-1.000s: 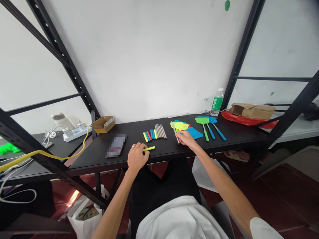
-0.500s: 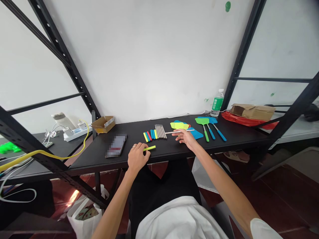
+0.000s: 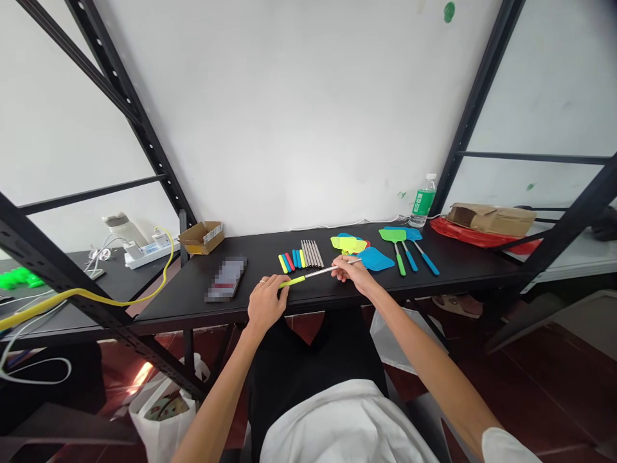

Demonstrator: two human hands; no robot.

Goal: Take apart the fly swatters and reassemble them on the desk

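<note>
My left hand (image 3: 268, 299) is closed on a yellow-green handle grip (image 3: 294, 281). Pinched in my right hand (image 3: 354, 272) is a thin metal rod (image 3: 321, 272), its left end meeting the right end of the grip. How far the rod goes in, if at all, I cannot tell. Beyond my hands lie a row of coloured grips (image 3: 292, 260) and a row of metal rods (image 3: 312, 254). Yellow swatter heads (image 3: 348, 244) and blue swatter heads (image 3: 376, 259) are piled past my right hand. A green fly swatter (image 3: 400, 251) and blue fly swatters (image 3: 424, 255) lie farther right.
A phone (image 3: 226, 278) lies left on the black table (image 3: 183, 299), near a small cardboard box (image 3: 201, 238). A water bottle (image 3: 423, 200) stands at the back right, beside a cardboard package (image 3: 491, 220) on red plastic. Black shelf posts flank the table.
My right hand has brought the metal rod down and left, and its fingers have closed more around it. The rod's end now meets the yellow-green grip in my left hand.
</note>
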